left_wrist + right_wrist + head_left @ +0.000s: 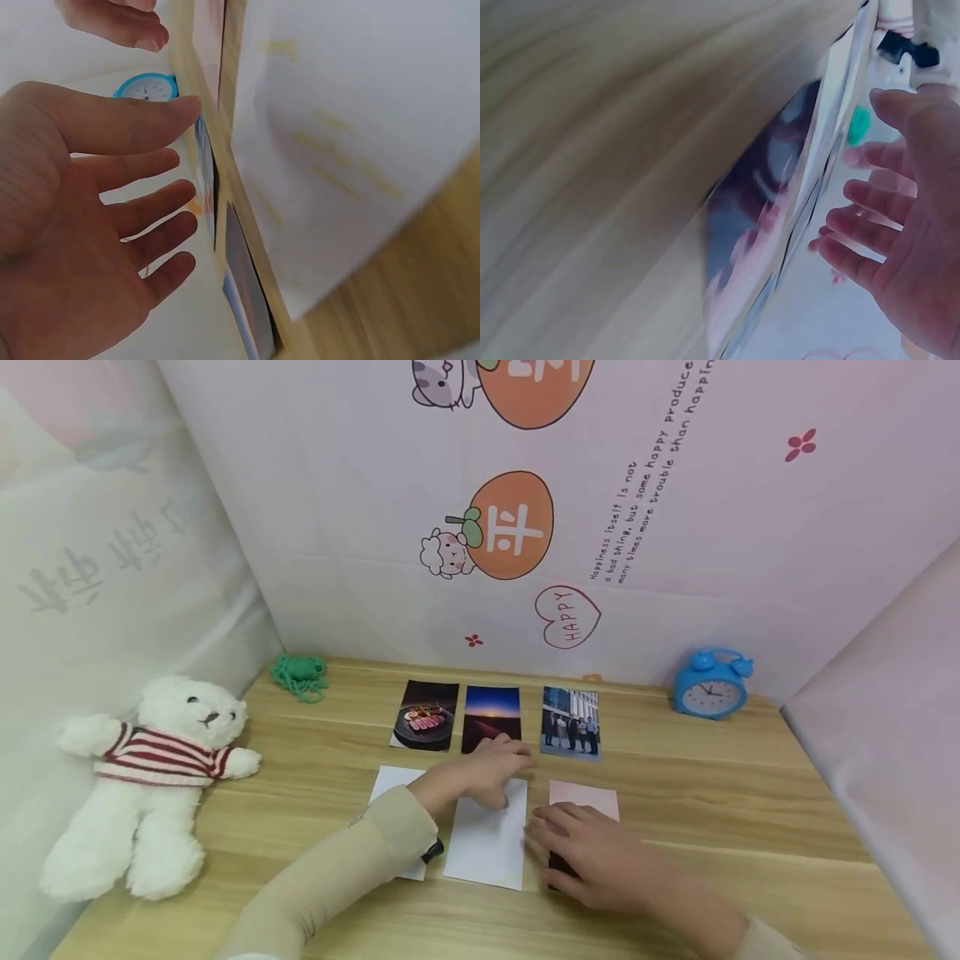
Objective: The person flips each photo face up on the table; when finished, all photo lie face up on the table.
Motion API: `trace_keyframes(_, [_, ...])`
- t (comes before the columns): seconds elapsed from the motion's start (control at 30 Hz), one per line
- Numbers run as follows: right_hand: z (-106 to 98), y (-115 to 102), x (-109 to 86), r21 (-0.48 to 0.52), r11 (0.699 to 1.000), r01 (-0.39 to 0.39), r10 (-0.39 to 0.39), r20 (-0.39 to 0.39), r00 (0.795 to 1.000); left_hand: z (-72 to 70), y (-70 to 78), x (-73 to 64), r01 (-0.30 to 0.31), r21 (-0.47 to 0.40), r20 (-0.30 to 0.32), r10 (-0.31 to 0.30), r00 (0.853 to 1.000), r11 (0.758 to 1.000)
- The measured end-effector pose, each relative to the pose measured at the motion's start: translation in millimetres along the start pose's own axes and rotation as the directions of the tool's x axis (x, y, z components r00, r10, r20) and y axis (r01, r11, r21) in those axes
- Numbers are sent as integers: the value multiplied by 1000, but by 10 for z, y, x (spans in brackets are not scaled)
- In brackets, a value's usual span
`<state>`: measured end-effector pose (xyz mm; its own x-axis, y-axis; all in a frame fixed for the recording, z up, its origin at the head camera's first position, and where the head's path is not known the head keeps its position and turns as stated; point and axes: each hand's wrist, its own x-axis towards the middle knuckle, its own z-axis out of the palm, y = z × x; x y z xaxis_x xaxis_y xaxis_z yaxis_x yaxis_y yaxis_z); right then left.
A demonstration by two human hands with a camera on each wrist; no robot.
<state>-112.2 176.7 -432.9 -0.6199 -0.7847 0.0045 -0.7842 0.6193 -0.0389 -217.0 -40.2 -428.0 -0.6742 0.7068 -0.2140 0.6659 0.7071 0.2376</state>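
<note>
In the head view my left hand [491,770] reaches over the far end of a blank white card [483,852] in the middle. Its fingertips overlap the near edge of a sunset photo [491,706]. The left wrist view shows these fingers loosely spread, with nothing between them. My right hand [600,862] is low over a photo with a pink top and dark bottom [585,797], covering much of it. Those fingers are relaxed and hold nothing in the right wrist view. Another white card [395,779] lies partly hidden under my left forearm.
A food photo [424,717] and a photo of standing people [570,723] flank the sunset photo. A blue alarm clock [710,687] stands at the back right, green yarn [300,675] at the back left. A white teddy bear [161,785] leans against the left wall.
</note>
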Motion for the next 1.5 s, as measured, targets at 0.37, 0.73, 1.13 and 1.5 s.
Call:
trace_keyframes(0.37, [142,-277,277,-33,996,80,-78,61,995,85,-146,-250,91,16,32,-91,995,996])
trace_keyframes(0.73, [228,-362,311,-62,991,117,-116,18,993,138,-193,-318,105,31,25,-106,994,994])
trace_keyframes(1.13, [225,-366,368,-83,987,134,-136,-21,990,156,-213,-315,119,-50,1,-119,993,992])
trace_keyframes(1.5, [182,-333,395,-63,986,151,-151,17,988,199,-291,-297,52,-215,-67,-68,995,975])
